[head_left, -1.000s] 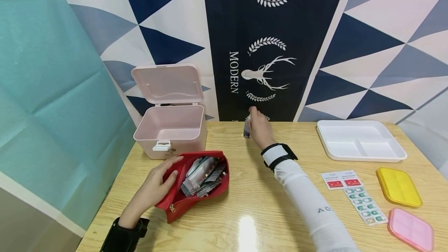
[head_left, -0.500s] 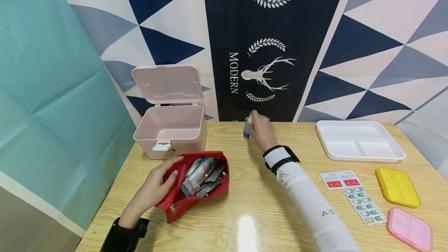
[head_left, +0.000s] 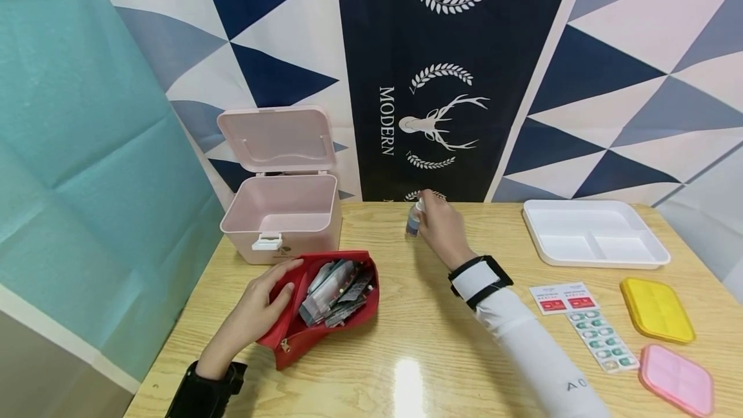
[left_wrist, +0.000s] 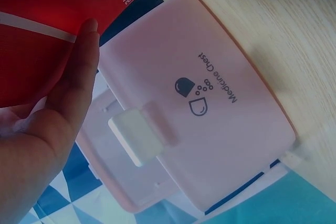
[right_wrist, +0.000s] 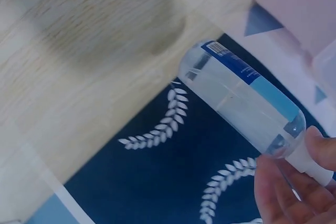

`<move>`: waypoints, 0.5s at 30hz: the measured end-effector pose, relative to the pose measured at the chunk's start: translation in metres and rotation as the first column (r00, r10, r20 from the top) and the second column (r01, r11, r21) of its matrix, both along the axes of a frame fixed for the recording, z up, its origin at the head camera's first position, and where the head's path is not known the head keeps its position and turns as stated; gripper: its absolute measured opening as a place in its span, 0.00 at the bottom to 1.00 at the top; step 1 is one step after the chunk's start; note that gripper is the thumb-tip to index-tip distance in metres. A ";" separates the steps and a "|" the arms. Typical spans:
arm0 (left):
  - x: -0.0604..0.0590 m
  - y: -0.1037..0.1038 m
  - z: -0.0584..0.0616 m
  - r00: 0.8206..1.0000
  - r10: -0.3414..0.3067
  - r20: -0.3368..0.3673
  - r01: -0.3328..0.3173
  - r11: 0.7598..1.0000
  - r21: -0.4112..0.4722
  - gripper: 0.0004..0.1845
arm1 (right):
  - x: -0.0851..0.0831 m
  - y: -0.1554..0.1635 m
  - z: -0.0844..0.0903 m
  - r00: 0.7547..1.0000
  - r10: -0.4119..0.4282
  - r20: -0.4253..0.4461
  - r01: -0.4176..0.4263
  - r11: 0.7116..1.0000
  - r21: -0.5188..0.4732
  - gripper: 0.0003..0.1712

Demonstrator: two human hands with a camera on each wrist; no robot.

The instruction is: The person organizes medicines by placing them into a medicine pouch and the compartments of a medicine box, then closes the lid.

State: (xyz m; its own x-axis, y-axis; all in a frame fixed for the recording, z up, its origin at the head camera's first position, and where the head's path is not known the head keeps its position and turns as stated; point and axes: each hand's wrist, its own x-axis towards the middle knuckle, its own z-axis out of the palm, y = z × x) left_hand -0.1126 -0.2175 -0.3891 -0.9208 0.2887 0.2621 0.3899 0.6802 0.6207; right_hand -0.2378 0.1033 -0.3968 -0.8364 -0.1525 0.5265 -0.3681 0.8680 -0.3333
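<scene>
Clear bottle is pinched at its white cap by right hand; judged light, rigid, slippery, better gripped mid-body. Red pouch is touched by flat, relaxed left hand.

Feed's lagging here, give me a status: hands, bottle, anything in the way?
Right hand grips clear bottle by its cap end, off the table. Left hand rests flat on open red pouch. Pink medicine chest open, nothing between it and bottle.

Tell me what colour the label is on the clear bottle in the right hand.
Blue and white, on the small clear plastic bottle; clearest in the right wrist view.
</scene>
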 end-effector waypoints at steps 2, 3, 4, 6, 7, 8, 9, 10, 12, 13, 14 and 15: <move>0.000 0.000 0.000 1.000 -0.002 0.001 0.002 1.000 0.001 0.23 | 0.008 0.001 0.004 0.999 0.009 -0.031 -0.009 1.000 0.006 0.16; 0.000 0.000 0.000 1.000 -0.002 0.001 0.002 1.000 0.001 0.23 | 0.012 0.001 0.005 0.999 0.017 -0.045 -0.017 1.000 0.009 0.16; 0.000 0.000 0.000 1.000 -0.003 0.000 0.003 1.000 0.001 0.23 | 0.016 0.001 0.007 0.998 0.024 -0.058 -0.023 1.000 0.014 0.17; 0.000 0.000 0.000 1.000 -0.003 0.000 0.003 1.000 0.000 0.23 | 0.026 0.001 0.011 0.996 0.037 -0.084 -0.036 0.999 0.023 0.18; 0.000 -0.001 0.000 1.000 -0.003 0.000 0.003 1.000 0.000 0.23 | 0.030 0.001 0.013 0.994 0.044 -0.096 -0.042 0.999 0.027 0.18; 0.000 -0.001 0.000 1.000 -0.002 -0.001 0.002 1.000 -0.001 0.23 | 0.035 0.001 0.016 0.993 0.054 -0.104 -0.051 0.998 0.028 0.18; 0.000 -0.001 0.000 1.000 -0.001 -0.002 0.001 1.000 -0.001 0.23 | 0.040 0.000 0.018 0.992 0.063 -0.113 -0.060 0.998 0.029 0.19; 0.000 -0.001 0.000 1.000 -0.001 -0.003 0.001 1.000 -0.001 0.23 | 0.045 0.000 0.020 0.990 0.073 -0.125 -0.069 0.997 0.029 0.19; 0.001 0.000 0.000 1.000 0.000 -0.003 0.000 1.000 -0.003 0.23 | 0.054 -0.001 0.025 0.985 0.090 -0.148 -0.087 0.996 0.025 0.19; 0.001 0.000 0.000 1.000 0.000 -0.002 0.000 1.000 -0.004 0.23 | 0.059 -0.002 0.028 0.982 0.098 -0.159 -0.096 0.995 0.021 0.19; 0.001 0.000 0.000 1.000 0.000 -0.002 0.000 1.000 -0.004 0.23 | 0.064 -0.002 0.030 0.980 0.106 -0.170 -0.105 0.994 0.014 0.19; 0.001 0.000 0.001 1.000 -0.001 -0.002 0.001 1.000 -0.004 0.23 | 0.069 -0.002 0.032 0.977 0.113 -0.179 -0.113 0.993 0.010 0.19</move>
State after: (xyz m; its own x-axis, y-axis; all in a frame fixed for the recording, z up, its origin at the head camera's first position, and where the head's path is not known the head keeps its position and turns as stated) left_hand -0.1120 -0.2176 -0.3885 -0.9201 0.2905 0.2628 0.3917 0.6822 0.6174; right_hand -0.1683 0.1008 -0.3645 -0.7056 -0.2405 0.6665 -0.5180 0.8170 -0.2536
